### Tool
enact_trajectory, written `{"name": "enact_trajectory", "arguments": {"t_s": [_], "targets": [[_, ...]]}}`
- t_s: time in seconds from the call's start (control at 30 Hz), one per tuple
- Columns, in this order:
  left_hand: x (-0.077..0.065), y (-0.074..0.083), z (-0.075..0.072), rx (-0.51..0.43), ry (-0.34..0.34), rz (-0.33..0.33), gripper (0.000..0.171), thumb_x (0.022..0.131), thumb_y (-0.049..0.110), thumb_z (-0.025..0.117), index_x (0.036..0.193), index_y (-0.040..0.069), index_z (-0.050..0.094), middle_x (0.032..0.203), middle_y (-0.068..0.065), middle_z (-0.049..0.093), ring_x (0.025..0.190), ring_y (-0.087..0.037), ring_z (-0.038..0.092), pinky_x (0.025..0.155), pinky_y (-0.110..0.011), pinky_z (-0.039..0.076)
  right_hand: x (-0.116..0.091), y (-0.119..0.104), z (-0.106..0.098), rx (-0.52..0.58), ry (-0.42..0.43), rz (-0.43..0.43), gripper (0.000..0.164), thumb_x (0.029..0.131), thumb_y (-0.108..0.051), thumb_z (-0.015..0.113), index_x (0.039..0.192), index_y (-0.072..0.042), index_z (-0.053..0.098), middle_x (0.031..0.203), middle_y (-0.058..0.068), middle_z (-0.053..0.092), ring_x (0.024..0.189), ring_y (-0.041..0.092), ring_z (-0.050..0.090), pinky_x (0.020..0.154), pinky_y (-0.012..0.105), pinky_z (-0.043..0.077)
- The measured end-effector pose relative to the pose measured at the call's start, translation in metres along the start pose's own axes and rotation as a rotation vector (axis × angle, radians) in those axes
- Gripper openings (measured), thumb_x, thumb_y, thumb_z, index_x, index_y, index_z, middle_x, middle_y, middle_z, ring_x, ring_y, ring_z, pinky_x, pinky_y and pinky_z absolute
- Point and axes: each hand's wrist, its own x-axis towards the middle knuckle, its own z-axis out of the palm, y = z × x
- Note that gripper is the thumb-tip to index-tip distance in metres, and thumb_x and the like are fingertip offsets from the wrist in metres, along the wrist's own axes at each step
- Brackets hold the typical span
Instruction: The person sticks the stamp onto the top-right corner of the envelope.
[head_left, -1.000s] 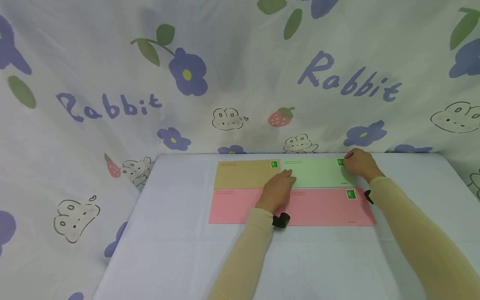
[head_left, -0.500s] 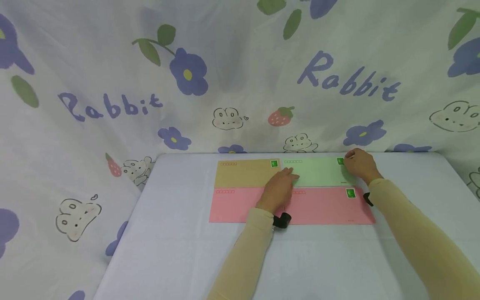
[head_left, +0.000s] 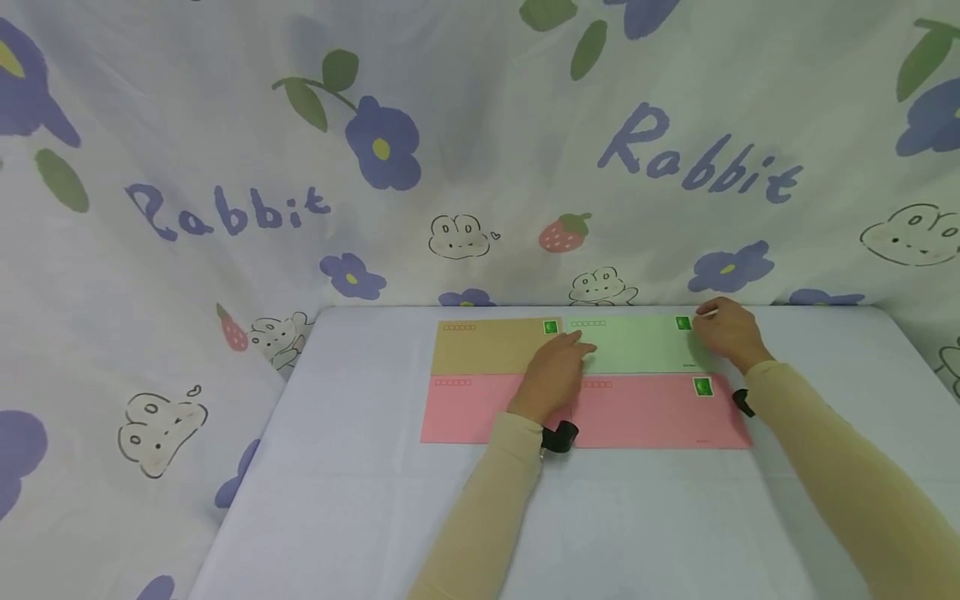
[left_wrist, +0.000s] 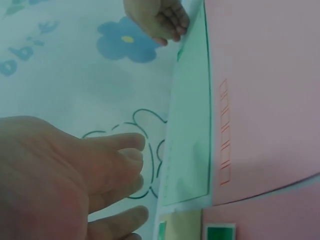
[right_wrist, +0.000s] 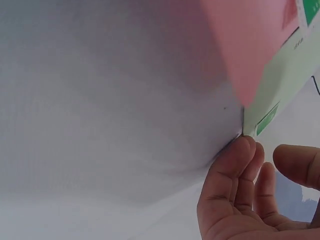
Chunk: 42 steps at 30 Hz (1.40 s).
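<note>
My left hand (head_left: 551, 377) reaches over the meeting corners of four-coloured paper: a tan envelope (head_left: 487, 350), a pale green envelope (head_left: 630, 350) and two pink envelopes (head_left: 645, 421). Its fingers extend, slightly spread, at the seam of tan and green; the left wrist view shows them holding nothing. At the green envelope's far right corner is my right hand (head_left: 729, 332), next to the green stamp (head_left: 683, 323). Seen from the right wrist, fingertips (right_wrist: 242, 147) rest right at that envelope's end, the fingers loosely bent and the thumb (right_wrist: 300, 162) apart from them.
The envelopes lie flat in two rows near the back of a white-covered table (head_left: 360, 500). Behind it hangs a patterned cloth (head_left: 480, 150) with flowers, strawberries and rabbits. Each wrist carries a black camera mount (head_left: 559, 437).
My right hand has shifted slightly right, away from the green envelope's stamp, which now shows whole. My left hand stays over the seam with a small change of its fingers.
</note>
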Motion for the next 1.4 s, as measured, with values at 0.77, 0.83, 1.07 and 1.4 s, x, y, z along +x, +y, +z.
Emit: {"name": "enact_trajectory", "arguments": {"t_s": [0.77, 0.83, 1.07, 1.4], "targets": [[-0.016, -0.037, -0.019, -0.095, 0.041, -0.098, 0.040, 0.093, 0.029, 0.054, 0.132, 0.018, 0.053, 0.143, -0.004, 0.041, 0.135, -0.020, 0.030, 0.111, -0.035, 0.025, -0.032, -0.005, -0.022, -0.038, 0.150, -0.157, 0.043, 0.094, -0.032, 0.039, 0.120, 0.000, 0.050, 0.112, 0.024, 0.058, 0.094, 0.037, 0.056, 0.062, 0.038, 0.046], [-0.018, -0.041, -0.022, -0.101, 0.045, -0.119, 0.041, 0.093, 0.031, 0.054, 0.132, 0.019, 0.052, 0.144, -0.004, 0.039, 0.136, -0.020, 0.029, 0.111, -0.036, 0.024, -0.036, -0.006, -0.024, -0.053, 0.161, -0.167, 0.043, 0.094, -0.033, 0.039, 0.119, 0.000, 0.051, 0.111, 0.024, 0.058, 0.093, 0.037, 0.056, 0.062, 0.039, 0.046], [-0.029, -0.051, -0.032, -0.120, 0.085, -0.144, 0.042, 0.092, 0.029, 0.055, 0.133, 0.018, 0.052, 0.144, -0.006, 0.040, 0.136, -0.023, 0.030, 0.112, -0.038, 0.023, -0.047, -0.009, -0.027, -0.069, 0.171, -0.171, 0.045, 0.095, -0.033, 0.042, 0.120, 0.004, 0.048, 0.113, 0.026, 0.055, 0.099, 0.040, 0.052, 0.070, 0.048, 0.046], [-0.044, -0.068, -0.041, -0.133, 0.113, -0.172, 0.044, 0.092, 0.029, 0.056, 0.134, 0.015, 0.051, 0.144, -0.008, 0.039, 0.136, -0.025, 0.028, 0.112, -0.039, 0.022, -0.063, -0.011, -0.034, -0.094, 0.162, -0.231, 0.046, 0.095, -0.032, 0.045, 0.121, 0.006, 0.049, 0.118, 0.029, 0.052, 0.103, 0.045, 0.048, 0.078, 0.057, 0.041]]}}
